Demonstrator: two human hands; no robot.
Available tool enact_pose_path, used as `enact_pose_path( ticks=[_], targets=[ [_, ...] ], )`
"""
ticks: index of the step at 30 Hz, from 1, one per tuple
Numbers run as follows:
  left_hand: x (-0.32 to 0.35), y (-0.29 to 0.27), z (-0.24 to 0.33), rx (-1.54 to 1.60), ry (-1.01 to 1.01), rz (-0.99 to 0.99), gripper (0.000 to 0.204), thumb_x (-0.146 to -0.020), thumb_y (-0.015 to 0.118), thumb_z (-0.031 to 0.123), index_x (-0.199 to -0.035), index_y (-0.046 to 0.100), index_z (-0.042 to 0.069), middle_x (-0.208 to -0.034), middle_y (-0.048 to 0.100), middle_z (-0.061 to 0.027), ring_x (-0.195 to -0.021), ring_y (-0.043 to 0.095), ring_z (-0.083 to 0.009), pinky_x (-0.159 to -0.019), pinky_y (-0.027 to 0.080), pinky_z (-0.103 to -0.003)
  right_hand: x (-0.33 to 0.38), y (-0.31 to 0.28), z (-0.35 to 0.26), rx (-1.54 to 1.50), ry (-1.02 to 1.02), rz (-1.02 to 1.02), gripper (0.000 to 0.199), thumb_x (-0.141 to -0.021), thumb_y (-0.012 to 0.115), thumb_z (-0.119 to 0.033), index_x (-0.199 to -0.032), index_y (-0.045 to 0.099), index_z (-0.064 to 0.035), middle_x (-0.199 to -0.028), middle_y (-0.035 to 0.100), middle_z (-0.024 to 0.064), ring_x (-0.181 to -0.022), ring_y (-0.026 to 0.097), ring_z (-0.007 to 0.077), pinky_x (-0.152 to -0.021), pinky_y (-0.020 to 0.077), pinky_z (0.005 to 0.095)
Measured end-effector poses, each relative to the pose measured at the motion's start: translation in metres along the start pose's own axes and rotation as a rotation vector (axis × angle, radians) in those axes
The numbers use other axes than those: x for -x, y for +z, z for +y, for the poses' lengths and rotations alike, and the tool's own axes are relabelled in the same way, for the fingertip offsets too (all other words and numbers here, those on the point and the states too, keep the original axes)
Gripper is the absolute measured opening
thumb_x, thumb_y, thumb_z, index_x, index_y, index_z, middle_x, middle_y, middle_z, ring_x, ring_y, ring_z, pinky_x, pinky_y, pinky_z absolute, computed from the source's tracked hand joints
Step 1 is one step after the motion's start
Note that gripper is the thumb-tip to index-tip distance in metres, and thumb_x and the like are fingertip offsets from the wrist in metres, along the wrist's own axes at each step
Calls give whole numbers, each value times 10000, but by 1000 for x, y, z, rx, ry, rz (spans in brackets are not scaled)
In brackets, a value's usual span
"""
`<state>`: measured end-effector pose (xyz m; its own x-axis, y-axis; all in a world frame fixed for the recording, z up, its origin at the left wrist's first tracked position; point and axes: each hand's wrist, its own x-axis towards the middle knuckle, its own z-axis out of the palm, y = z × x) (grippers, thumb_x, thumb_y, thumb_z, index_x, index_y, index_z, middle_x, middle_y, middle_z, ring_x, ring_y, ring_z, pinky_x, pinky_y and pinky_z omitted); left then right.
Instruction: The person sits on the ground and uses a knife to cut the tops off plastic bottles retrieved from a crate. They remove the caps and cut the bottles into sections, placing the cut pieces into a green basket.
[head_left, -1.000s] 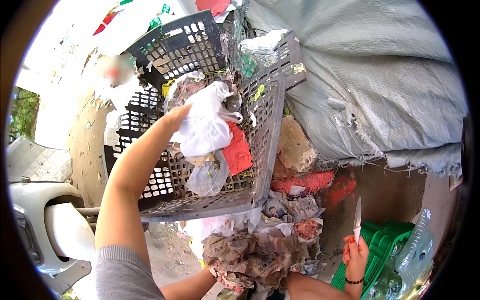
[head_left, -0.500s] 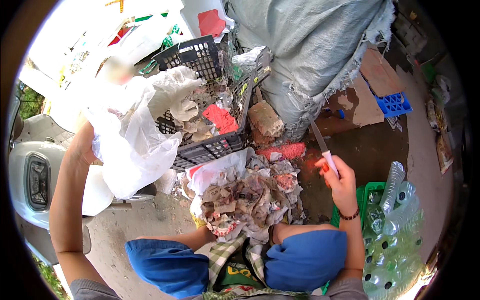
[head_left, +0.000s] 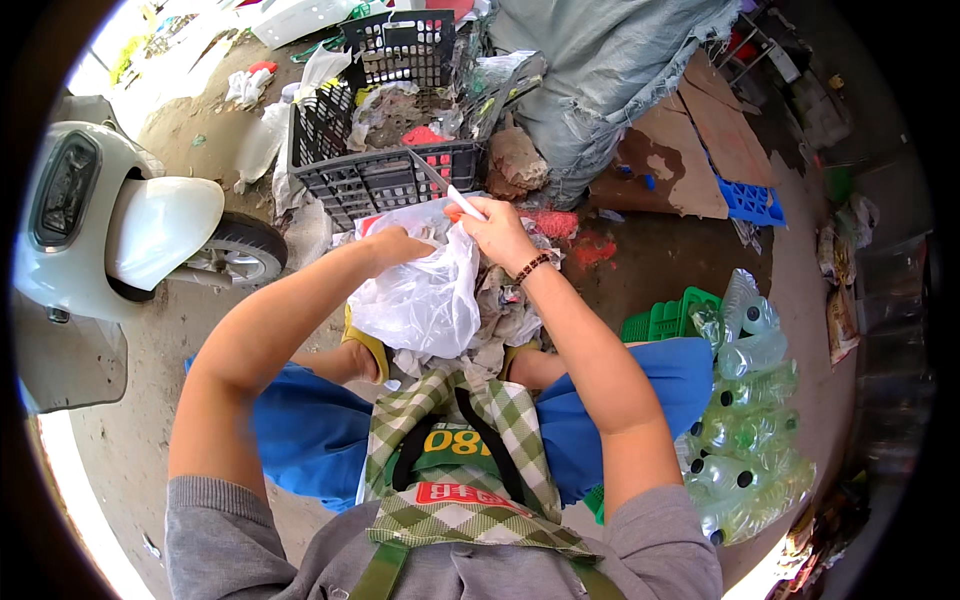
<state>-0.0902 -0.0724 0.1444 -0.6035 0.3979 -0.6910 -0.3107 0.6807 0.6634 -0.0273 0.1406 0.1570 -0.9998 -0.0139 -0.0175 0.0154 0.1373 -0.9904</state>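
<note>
While gripping the white plastic bag [head_left: 425,300] in left hand [head_left: 395,245], right hand [head_left: 497,232] fingers clamped round knife [head_left: 440,185], blade angled over the bag.

Grey short-sleeved shirt [head_left: 250,540], sleeves ending above the elbows, forearms bare. Green-and-white checked apron [head_left: 450,470] over the front, with dark straps, olive shoulder straps, yellow lettering and a red patch; blue trousers [head_left: 310,435] over both knees, yellow cuffs [head_left: 372,345] at the hems. Beaded bracelet [head_left: 532,267] of dark brown and reddish beads on the right wrist, just behind the right hand [head_left: 497,232]; left hand [head_left: 398,245] without ornament.
</note>
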Motion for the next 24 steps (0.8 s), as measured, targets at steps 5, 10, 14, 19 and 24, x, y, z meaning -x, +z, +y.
enact_pose_path(
  ticks=[5,10,14,19,24],
  targets=[
    [-49,76,-35,10,44,411,702,-755,820,366,-1255,621,-85,-1145,691,-251,-1056,686,-285,-912,528,-380,22,35,123,-381,285,155,259,-938,670,-128,-1149,700,21,-980,713,40,-830,642,96,-744,512,250],
    [-42,93,-69,440,568,424,659,-806,822,183,-1365,536,-16,-1281,625,-179,-1191,594,-214,-982,489,-338,20,12,98,-336,377,76,417,-936,681,-73,-1331,577,9,-1129,667,36,-986,641,98,-824,523,248],
    [-35,93,-71,786,602,220,309,-872,683,10,-1175,631,39,-1250,644,-98,-1109,595,-154,-928,493,-291,22,-5,75,-288,236,43,391,-879,735,-85,-1251,637,-19,-1035,630,7,-887,585,86,-775,487,250],
    [-38,84,-63,1097,463,-12,87,-871,564,26,-899,641,56,-1152,682,-68,-958,601,-122,-839,475,-255,16,-19,81,263,-2,52,390,-832,746,-95,-1202,637,-38,-1091,646,100,-1001,642,250,-853,506,332],
    [-34,56,-44,777,534,149,116,-877,548,71,-949,636,47,-931,631,-6,-826,566,-98,-778,461,-250,0,-18,65,524,-7,-43,374,-770,776,-142,-1108,626,-84,-1041,626,111,-992,633,343,-832,507,404]
  ],
)
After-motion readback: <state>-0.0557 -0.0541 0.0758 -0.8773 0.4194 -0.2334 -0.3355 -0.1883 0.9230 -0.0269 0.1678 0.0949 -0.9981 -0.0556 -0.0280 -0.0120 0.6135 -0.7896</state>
